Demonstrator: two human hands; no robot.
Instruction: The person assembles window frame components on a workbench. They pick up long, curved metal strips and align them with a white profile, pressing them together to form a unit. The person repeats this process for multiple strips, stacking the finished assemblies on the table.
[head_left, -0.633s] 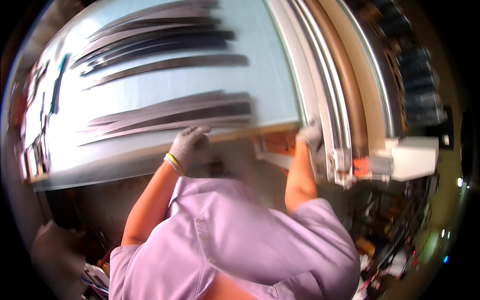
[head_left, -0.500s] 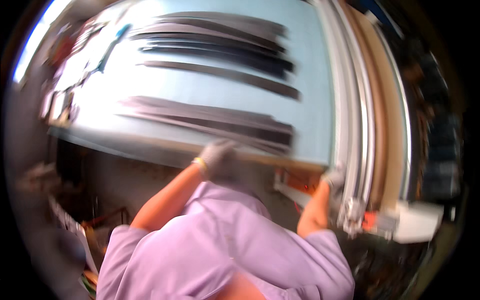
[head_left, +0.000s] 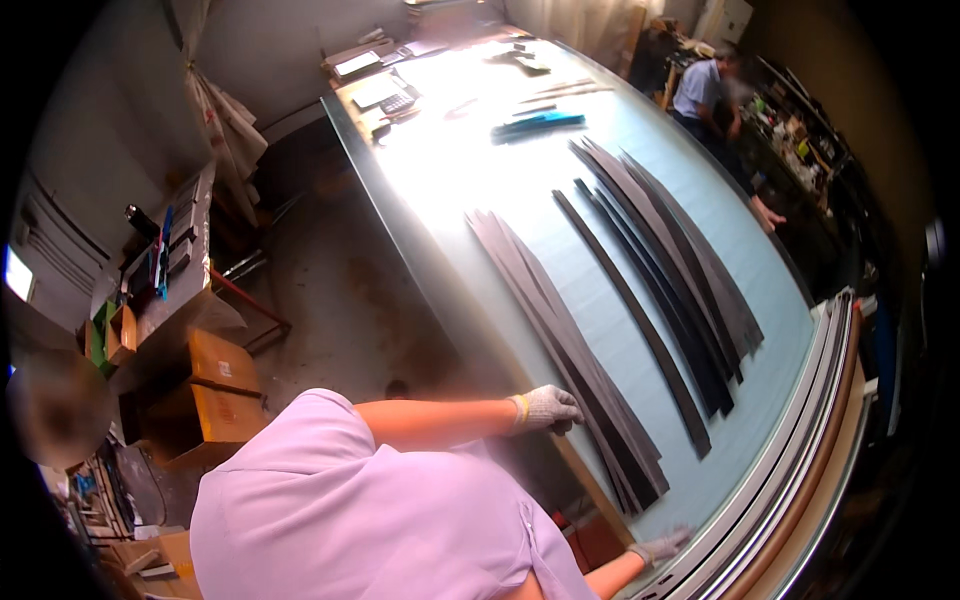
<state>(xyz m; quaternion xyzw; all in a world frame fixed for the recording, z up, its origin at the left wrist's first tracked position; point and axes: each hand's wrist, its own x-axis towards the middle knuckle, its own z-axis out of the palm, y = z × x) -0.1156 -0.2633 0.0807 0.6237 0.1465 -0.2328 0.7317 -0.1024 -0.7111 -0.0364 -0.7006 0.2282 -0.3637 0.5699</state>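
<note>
Long dark strips lie in groups on a pale blue table (head_left: 745,420): a near bundle of grey-brown strips (head_left: 560,345), a single dark strip (head_left: 640,330), black strips (head_left: 668,310) and a far grey bundle (head_left: 690,250). My left hand (head_left: 548,408), in a pale knit glove with a yellow cuff, is beside the near bundle at the table's edge. Its fingers are curled, and whatever they may hold is hidden. My right hand (head_left: 662,547), also gloved and slightly blurred, reaches flat with fingers extended over the table's near corner, close to the rails.
White and brown rails (head_left: 815,420) run along the table's right end. Teal strips (head_left: 540,125) and a calculator (head_left: 398,103) lie farther up. Beyond the far edge a person (head_left: 705,95) works. A carton (head_left: 222,385) and a cluttered side table (head_left: 170,265) stand to the left.
The view has turned left, so the strips now run diagonally and the room shows. My right hand has moved from beside the rail ends onto the table corner; my left stays by the near bundle.
</note>
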